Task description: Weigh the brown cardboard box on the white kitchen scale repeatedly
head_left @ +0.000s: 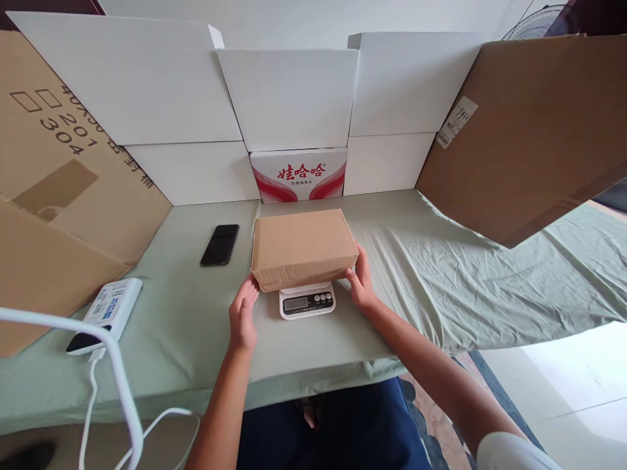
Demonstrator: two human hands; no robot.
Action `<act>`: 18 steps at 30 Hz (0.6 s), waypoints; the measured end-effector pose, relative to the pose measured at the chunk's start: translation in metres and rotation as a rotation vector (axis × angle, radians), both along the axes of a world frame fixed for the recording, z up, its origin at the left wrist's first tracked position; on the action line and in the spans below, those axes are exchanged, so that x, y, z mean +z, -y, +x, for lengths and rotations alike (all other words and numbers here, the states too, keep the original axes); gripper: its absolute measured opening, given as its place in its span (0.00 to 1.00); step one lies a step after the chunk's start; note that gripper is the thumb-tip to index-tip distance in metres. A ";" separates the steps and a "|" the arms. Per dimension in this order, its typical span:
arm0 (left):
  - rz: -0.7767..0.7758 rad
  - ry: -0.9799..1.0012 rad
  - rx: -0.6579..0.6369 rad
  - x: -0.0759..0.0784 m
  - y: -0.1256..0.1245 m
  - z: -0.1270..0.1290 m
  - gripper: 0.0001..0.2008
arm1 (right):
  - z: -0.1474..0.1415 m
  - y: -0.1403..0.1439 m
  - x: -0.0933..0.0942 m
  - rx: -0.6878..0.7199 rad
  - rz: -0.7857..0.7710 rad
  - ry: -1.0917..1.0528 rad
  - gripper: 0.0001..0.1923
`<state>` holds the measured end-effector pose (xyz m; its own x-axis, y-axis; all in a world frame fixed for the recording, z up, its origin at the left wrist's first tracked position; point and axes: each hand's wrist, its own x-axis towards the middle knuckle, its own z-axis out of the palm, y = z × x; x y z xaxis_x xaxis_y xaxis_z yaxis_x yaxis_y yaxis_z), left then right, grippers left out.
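A closed brown cardboard box rests on a small white digital scale, which stands on a table covered with a pale green cloth. My left hand touches the box's lower left front corner with its fingertips. My right hand is pressed against the box's right front edge. Both hands bracket the box; I cannot read the scale's display.
A black phone lies left of the box. A white power bank with a white cable sits at the near left. White boxes and brown cardboard sheets wall in the back and sides. A red-printed carton stands behind.
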<state>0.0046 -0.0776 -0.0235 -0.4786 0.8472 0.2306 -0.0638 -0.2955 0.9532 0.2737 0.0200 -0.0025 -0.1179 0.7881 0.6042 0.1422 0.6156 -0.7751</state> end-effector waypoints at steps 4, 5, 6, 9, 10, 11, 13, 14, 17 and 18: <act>0.033 -0.004 -0.007 0.005 0.000 0.001 0.35 | 0.001 0.001 0.002 -0.002 -0.004 -0.020 0.32; 0.071 -0.002 0.001 0.008 0.000 0.002 0.34 | 0.001 0.000 0.002 -0.016 -0.001 -0.043 0.32; 0.124 0.003 0.018 0.011 0.001 0.002 0.33 | 0.002 -0.001 0.003 -0.038 0.007 -0.078 0.32; 0.272 0.041 0.079 0.020 0.001 0.002 0.32 | 0.004 -0.005 0.005 -0.124 0.030 -0.217 0.30; 0.293 0.054 0.087 0.021 0.001 0.002 0.31 | 0.004 -0.007 0.006 -0.144 0.027 -0.256 0.30; 0.297 0.063 0.085 0.022 0.001 0.001 0.31 | 0.004 -0.008 0.007 -0.154 0.018 -0.287 0.29; 0.270 0.071 0.067 0.021 0.000 0.001 0.31 | 0.004 -0.011 0.008 -0.157 -0.007 -0.330 0.28; 0.249 0.071 0.057 0.019 0.000 0.001 0.31 | 0.004 -0.011 0.008 -0.155 -0.018 -0.345 0.27; 0.197 0.076 0.040 0.015 -0.001 0.001 0.33 | 0.003 -0.012 0.008 -0.155 -0.060 -0.369 0.27; 0.188 0.077 0.034 0.014 -0.001 0.000 0.34 | 0.003 -0.013 0.008 -0.158 -0.076 -0.371 0.27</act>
<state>0.0050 -0.0769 -0.0094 -0.5282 0.7759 0.3449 -0.1212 -0.4709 0.8738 0.2771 0.0328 0.0055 0.2229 0.8230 0.5226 -0.0670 0.5477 -0.8340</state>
